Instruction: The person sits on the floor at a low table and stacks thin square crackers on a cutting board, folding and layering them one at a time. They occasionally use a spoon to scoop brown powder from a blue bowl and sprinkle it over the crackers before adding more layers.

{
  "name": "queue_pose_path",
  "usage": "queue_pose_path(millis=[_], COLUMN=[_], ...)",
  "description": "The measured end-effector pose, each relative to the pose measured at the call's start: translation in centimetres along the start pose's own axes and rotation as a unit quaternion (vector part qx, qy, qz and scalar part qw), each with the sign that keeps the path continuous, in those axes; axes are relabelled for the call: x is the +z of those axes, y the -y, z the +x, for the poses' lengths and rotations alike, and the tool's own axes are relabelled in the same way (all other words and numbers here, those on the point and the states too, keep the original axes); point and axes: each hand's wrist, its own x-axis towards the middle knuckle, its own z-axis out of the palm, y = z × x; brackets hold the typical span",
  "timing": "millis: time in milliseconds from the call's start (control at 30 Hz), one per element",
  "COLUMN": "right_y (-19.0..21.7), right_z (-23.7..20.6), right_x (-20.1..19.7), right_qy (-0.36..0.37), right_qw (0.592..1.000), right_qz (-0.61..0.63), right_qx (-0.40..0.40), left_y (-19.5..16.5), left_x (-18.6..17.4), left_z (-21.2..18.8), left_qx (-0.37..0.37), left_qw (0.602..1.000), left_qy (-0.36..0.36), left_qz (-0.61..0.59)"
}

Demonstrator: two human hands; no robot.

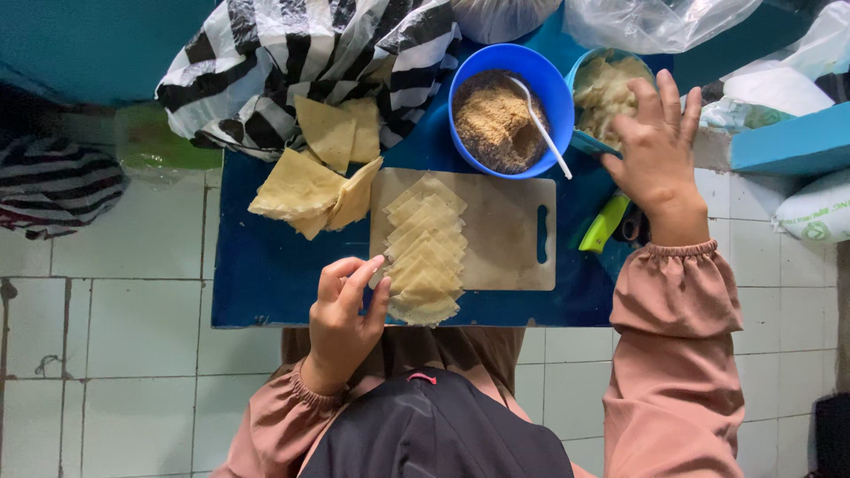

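Pale square wrappers point(426, 250), wooden board point(496, 239)

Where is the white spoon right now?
In the head view, the white spoon stands in the blue bowl of brown crumbs, above the cutting board and just left of the right hand.

My right hand point(657, 146) covers part of the light-blue bowl point(586, 142), upper right; contents partly hidden. Scissors point(630, 226) mostly under my wrist, only green handle point(605, 223) clear. Plastic bags point(655, 19) cut off by top edge. My left fingertips point(376, 265) hide edge of wrapper stack point(425, 252).
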Motion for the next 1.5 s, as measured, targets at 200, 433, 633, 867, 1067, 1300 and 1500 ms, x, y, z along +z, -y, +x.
queue_pose_path(millis=[200,433,633,867,1067,1300,1500], right_y=[-0.7,0.7,11.8,23.0,23.5,22.6,22.2], right_z=[0.3,0.3,-5.3,-5.8,-5.9,-6.7,-7.0], right_x=[0.9,-2.2,-9.5,-6.5,-4.2,-3.8,-5.0], right_qy=[0.021,-0.022,-0.062,0.149,0.14,0.073,-0.021], right_qw=[0.996,0.999,0.831,0.807,0.877,0.965,0.917], right_qz=[-0.075,-0.041,0.517,0.565,0.441,0.062,-0.219], right_qx=[-0.038,-0.001,0.196,-0.079,-0.132,-0.246,-0.331], left_y=[-0.1,0.5,1.3,2.2,2.5,2.7,2.6], left_x=[0.1,0.0,-1.2,-1.8,-1.8,-1.8,-1.8], left_z=[0.3,0.7,0.7,1.1,1.4,1.4,1.6], left_qx=[-0.003,0.012,0.178,0.275,0.252,0.236,0.235], left_qw=[1.0,0.999,0.984,0.951,0.957,0.962,0.963], left_qy=[-0.008,-0.017,0.01,0.114,0.128,0.128,0.126], left_qz=[-0.011,-0.024,0.002,0.084,0.066,0.047,0.049])
